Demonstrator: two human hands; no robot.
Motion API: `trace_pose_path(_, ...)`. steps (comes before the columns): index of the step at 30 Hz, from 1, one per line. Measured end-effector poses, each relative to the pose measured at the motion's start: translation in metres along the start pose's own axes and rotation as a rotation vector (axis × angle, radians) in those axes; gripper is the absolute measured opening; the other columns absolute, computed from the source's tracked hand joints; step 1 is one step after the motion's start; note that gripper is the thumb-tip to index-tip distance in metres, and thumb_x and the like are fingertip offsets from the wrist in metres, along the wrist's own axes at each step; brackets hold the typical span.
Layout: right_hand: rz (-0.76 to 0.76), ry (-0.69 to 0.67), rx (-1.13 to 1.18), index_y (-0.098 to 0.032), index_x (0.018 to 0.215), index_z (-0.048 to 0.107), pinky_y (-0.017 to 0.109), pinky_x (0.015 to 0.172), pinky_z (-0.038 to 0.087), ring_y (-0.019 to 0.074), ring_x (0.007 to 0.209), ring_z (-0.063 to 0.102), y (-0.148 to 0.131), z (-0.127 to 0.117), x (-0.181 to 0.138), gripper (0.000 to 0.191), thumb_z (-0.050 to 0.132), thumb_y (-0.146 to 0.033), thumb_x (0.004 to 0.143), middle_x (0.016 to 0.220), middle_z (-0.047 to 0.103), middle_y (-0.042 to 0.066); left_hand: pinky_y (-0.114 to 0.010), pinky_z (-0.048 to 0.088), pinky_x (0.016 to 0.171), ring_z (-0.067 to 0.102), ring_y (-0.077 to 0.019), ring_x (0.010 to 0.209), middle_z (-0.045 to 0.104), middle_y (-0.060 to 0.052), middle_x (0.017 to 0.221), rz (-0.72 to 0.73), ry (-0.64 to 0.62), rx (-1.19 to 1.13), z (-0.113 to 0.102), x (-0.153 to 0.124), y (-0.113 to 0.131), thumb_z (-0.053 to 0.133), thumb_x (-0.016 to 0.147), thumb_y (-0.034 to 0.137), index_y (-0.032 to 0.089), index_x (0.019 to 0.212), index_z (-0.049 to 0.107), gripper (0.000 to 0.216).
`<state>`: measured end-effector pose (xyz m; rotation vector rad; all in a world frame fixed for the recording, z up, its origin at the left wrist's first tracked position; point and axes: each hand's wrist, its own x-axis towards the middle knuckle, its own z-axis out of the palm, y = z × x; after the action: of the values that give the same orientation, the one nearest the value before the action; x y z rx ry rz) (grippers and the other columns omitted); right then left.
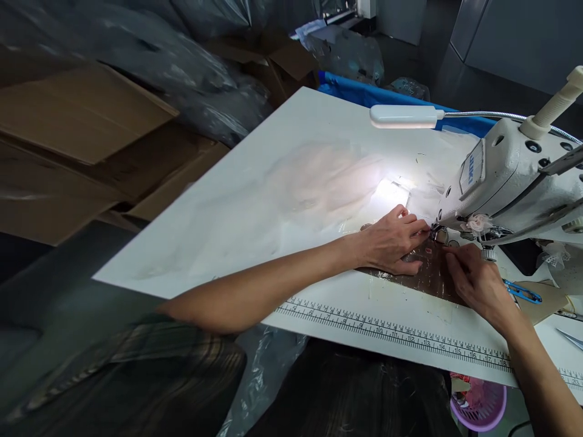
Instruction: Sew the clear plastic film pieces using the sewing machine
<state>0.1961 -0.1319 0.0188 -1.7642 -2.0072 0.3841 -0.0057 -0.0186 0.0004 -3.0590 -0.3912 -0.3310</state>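
A white sewing machine [510,176] stands at the right, its presser foot [436,233] down near the table. My left hand [394,243] lies on the brown machine bed plate [426,276] just left of the foot. Its fingertips reach close to the foot, and its thumb is spread away. On the other side, my right hand [478,279] has thumb and forefinger pressed together; anything between them is too small to make out. Sheer pale fabric [328,176] appears spread over the white table [218,237], blending into its surface; where it meets my fingers is unclear.
A white lamp [403,116] lights the needle area. Blue thread snips [523,292] and a dark phone-like object [521,256] lie right of my right hand. A printed ruler [392,331] runs along the front edge. Cardboard boxes [86,115] stand left; a purple basket [489,413] is below.
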Motion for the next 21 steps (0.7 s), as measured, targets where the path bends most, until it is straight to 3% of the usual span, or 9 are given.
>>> trace_pose_path(4, 0.201, -0.089, 0.135, -0.020, 0.078, 0.065, 0.036, 0.065, 0.052, 0.0218, 0.062, 0.063, 0.003, -0.010, 0.010, 0.054, 0.029, -0.055, 0.097, 0.068, 0.066, 0.008, -0.042, 0.036, 0.086, 0.056, -0.0246, 0.090, 0.062, -0.015, 0.120, -0.009, 0.001, 0.006, 0.002, 0.001, -0.001, 0.045, 0.092, 0.051, 0.010, 0.121, 0.061, 0.053)
trace_pose_path(9, 0.438, -0.079, 0.275, -0.018, 0.085, 0.065, 0.041, 0.062, 0.055, 0.0255, 0.059, 0.065, 0.010, -0.006, 0.012, 0.058, 0.036, -0.067, 0.090, 0.065, 0.067, 0.008, -0.040, 0.035, 0.082, 0.054, -0.0242, 0.088, 0.061, -0.015, 0.116, -0.019, -0.004, 0.008, 0.001, 0.001, -0.001, 0.044, 0.092, 0.053, 0.007, 0.122, 0.059, 0.058)
trace_pose_path(12, 0.421, -0.052, 0.400, -0.019, 0.103, 0.065, 0.042, 0.073, 0.058, 0.0258, 0.073, 0.070, 0.015, -0.004, -0.001, 0.055, 0.046, -0.068, 0.088, 0.082, 0.072, 0.008, -0.040, 0.035, 0.081, 0.054, -0.0243, 0.088, 0.061, -0.015, 0.117, -0.028, -0.008, 0.011, 0.000, 0.001, -0.001, 0.044, 0.092, 0.052, 0.006, 0.123, 0.058, 0.057)
trace_pose_path(15, 0.375, 0.039, 0.453, -0.021, 0.110, 0.065, 0.042, 0.081, 0.057, 0.0255, 0.085, 0.070, 0.019, 0.002, -0.017, 0.053, 0.052, -0.068, 0.087, 0.096, 0.071, 0.009, -0.041, 0.035, 0.082, 0.053, -0.0250, 0.090, 0.060, -0.016, 0.120, -0.039, -0.021, 0.017, 0.000, 0.001, 0.000, 0.045, 0.091, 0.053, 0.007, 0.124, 0.058, 0.058)
trace_pose_path(21, 0.343, 0.275, 0.496, -0.020, 0.112, 0.062, 0.042, 0.077, 0.059, 0.0207, 0.078, 0.069, 0.029, 0.022, -0.031, 0.049, 0.057, -0.062, 0.087, 0.109, 0.065, 0.012, -0.040, 0.036, 0.082, 0.053, -0.0266, 0.093, 0.058, -0.017, 0.123, -0.078, 0.008, -0.012, 0.003, 0.002, -0.001, 0.048, 0.090, 0.057, 0.008, 0.124, 0.058, 0.061)
